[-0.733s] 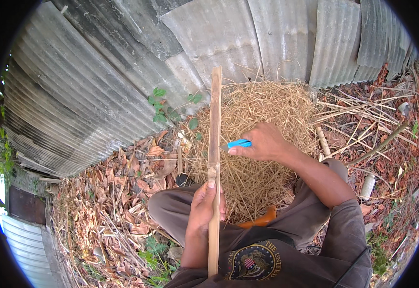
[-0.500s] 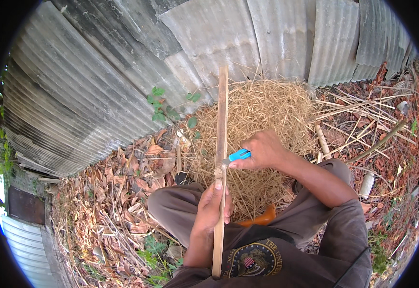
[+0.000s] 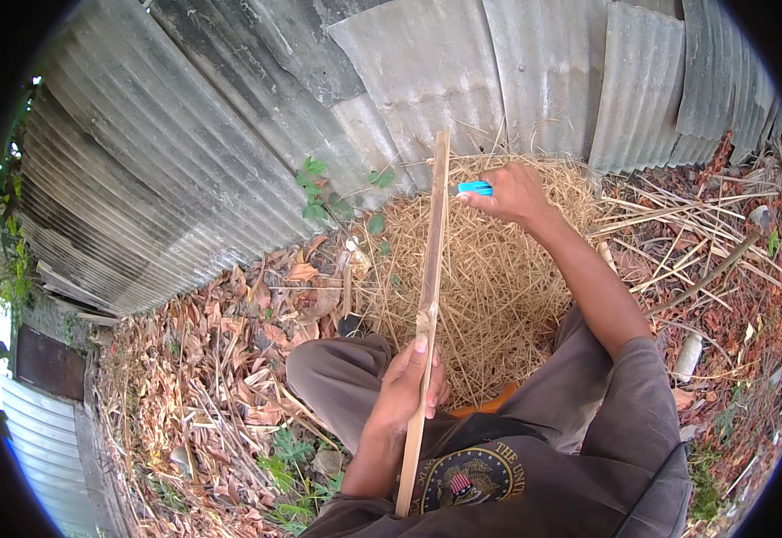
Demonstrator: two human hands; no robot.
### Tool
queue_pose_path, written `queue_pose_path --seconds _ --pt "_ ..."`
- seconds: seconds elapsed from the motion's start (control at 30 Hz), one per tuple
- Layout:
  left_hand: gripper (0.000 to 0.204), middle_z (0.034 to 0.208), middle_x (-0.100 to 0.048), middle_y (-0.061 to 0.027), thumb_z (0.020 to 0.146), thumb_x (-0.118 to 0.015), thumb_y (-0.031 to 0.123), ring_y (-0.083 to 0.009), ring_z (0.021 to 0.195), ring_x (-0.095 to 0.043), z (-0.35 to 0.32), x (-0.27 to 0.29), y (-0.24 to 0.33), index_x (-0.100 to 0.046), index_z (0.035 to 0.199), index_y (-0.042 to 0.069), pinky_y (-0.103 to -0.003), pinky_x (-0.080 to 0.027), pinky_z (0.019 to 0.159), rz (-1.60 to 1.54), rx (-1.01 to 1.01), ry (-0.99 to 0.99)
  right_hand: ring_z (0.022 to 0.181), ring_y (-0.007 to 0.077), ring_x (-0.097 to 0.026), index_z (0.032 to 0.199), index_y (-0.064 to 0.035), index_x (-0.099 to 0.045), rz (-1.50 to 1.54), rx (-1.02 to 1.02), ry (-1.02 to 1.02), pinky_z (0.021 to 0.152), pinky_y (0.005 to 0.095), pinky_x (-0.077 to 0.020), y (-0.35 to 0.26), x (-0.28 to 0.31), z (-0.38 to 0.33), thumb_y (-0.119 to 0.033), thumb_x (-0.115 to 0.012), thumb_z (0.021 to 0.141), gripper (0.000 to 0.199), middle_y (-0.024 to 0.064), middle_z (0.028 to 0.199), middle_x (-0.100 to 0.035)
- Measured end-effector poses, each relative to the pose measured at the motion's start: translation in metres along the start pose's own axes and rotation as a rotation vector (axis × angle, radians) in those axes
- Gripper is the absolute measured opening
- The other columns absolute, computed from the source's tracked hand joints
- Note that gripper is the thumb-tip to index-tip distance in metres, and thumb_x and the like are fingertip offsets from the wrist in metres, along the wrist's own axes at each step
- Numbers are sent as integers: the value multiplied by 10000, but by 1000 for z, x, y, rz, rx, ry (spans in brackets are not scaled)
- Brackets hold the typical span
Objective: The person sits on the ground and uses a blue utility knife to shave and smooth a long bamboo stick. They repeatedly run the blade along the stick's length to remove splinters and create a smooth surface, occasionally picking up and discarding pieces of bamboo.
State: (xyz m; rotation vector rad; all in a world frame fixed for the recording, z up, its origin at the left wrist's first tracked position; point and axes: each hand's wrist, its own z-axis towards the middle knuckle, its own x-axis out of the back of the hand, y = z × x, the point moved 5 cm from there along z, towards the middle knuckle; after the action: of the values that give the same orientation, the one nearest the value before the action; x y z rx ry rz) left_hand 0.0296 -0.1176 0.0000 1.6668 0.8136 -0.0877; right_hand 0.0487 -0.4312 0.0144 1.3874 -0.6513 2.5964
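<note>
In the head view, a long bamboo strip (image 3: pixel 428 305) is held upright and slightly tilted by the left hand (image 3: pixel 409 386), whose grip is closed around the strip's lower half, just above the lap. The strip's lower end is seen near the printed dark shirt (image 3: pixel 498 484), and its upper end is seen against the corrugated metal sheets (image 3: pixel 229 134). The right hand (image 3: pixel 512 193) is raised beside the strip's upper end, its grip closed on a blue-handled tool (image 3: pixel 475 188); the blade cannot be made out, nor whether it touches the strip. A heap of dry straw (image 3: pixel 489 278) is seen behind the strip, between the bent knees. Dry leaves (image 3: pixel 220 359) are spread over the ground at the left.
</note>
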Motion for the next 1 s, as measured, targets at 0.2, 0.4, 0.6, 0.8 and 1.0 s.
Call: queue_pose_path --seconds 0.2,0.4,0.6,0.8,1.0 --pt "371 478 -436 -38 1027 -350 376 -122 347 -404 -35 -17 -18 -455 861 60 -233 -344 378 279 188 -191 760 350 -663 692 19 -662 148 -701 53 693 483 -490 114 17 29 -854 -317 774 942 224 718 -651" --pt "378 522 -469 -39 1023 -361 400 -109 376 -435 -6 28 -13 -467 877 68 -221 -361 355 282 19 144 677 331 -649 624 12 -631 178 -573 -23 626 461 -486 93 15 16 -858 -325 771 934 193 639 -626" --pt "359 515 -473 -34 1022 -374 391 -109 366 -432 19 24 8 -465 881 73 -226 -369 346 303 -86 198 503 264 -585 545 -72 -603 215 -18 -247 496 421 -447 -54 9 -48 -841 -393 765 826 91 469 -516" --pt "347 521 -461 -28 1028 -354 382 -104 370 -429 18 -1 -3 -450 904 74 -222 -371 360 324 -92 88 463 282 -581 555 -90 -640 183 125 -294 445 414 -431 -63 13 -80 -830 -423 753 797 103 455 -526" --pt "346 568 -466 -19 1030 -342 385 -87 401 -436 19 -8 -8 -432 916 71 -215 -380 376 398 -14 87 483 282 -598 561 -75 -650 44 -50 -84 463 425 -451 -6 5 -51 -835 -424 741 813 99 459 -538"
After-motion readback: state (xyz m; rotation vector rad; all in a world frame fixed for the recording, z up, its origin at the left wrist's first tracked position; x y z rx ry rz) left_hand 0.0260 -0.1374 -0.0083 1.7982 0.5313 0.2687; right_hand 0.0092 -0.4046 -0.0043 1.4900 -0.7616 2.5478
